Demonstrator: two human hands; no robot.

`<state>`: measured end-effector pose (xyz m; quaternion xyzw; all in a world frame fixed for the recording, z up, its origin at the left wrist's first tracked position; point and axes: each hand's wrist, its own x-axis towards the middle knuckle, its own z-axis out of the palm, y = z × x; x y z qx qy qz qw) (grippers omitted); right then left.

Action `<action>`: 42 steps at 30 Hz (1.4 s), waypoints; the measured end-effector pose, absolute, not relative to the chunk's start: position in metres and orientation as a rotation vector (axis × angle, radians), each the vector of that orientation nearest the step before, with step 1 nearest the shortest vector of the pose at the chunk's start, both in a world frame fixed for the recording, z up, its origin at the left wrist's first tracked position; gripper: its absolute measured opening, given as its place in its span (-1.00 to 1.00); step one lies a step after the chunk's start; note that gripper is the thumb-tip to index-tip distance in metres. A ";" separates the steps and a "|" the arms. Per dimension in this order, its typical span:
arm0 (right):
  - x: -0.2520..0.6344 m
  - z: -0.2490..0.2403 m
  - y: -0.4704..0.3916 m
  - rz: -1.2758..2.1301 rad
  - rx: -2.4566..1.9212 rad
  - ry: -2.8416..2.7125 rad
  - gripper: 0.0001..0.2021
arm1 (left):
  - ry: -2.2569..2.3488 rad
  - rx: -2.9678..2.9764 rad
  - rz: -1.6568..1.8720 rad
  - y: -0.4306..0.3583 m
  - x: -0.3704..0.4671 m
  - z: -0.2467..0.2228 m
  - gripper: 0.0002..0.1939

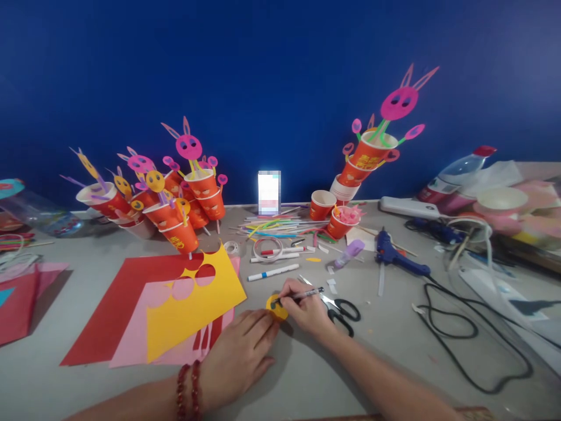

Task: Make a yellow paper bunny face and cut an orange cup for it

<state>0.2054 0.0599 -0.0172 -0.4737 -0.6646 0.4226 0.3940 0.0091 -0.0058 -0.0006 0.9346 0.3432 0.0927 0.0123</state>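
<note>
A small yellow paper disc [277, 308] with a dark mark on it lies on the grey table in the middle. My left hand [241, 351], flat with fingers stretched out, rests its fingertips on the disc's lower left edge. A dark pen [307, 293] is pinched in my right hand [305, 310], its tip at the disc. Black-handled scissors [344, 310] lie beside and partly behind my right hand. To the left, a yellow sheet with round cut-outs [197, 313] lies over pink [131, 321] and red sheets [105, 310].
Red cups with paper rabbit faces stand at the left [179, 234] and back right [366, 158]. Markers [273, 272] and pipe cleaners [280, 225] lie ahead. On the right are a blue glue gun [397, 254], its black cable and a purple glue stick [349, 254].
</note>
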 end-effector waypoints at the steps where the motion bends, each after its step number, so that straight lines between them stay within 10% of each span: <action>1: 0.206 -0.017 0.060 1.082 -1.203 -1.690 -0.88 | 1.080 2.895 0.292 -0.006 0.009 -0.001 -0.51; 42: 0.204 -0.015 0.062 1.064 -1.228 -1.739 -0.90 | 1.051 2.856 0.197 -0.005 0.008 0.007 -0.51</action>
